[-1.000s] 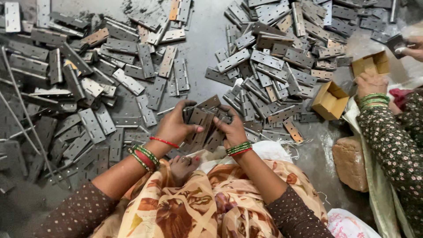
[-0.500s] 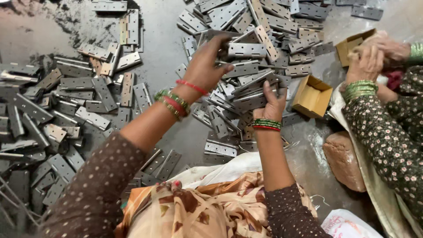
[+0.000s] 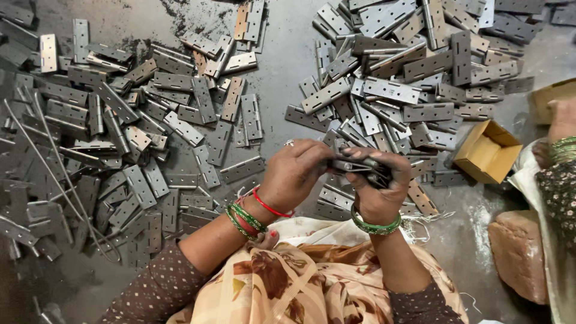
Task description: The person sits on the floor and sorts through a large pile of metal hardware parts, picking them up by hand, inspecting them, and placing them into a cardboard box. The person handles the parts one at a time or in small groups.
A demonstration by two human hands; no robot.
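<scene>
Both my hands meet in front of me on a small stack of grey metal hinges (image 3: 359, 165). My left hand (image 3: 293, 173) grips the stack's left end, with red and green bangles on the wrist. My right hand (image 3: 381, 187) cups the stack from the right and below, with a green bangle on its wrist. A large heap of loose hinges (image 3: 408, 72) lies just beyond my hands. A second spread of hinges (image 3: 120, 132) covers the floor to the left.
An open yellow cardboard box (image 3: 486, 151) sits to the right of my hands. Another person's hand (image 3: 561, 129) with green bangles rests at the right edge by a second box (image 3: 549, 99). A brick-like block (image 3: 519, 252) lies lower right. Thin metal rods (image 3: 51, 162) cross the left pile.
My left hand has come back from the far pile to join my right hand. Both now hold the hinge stack closer to my lap.
</scene>
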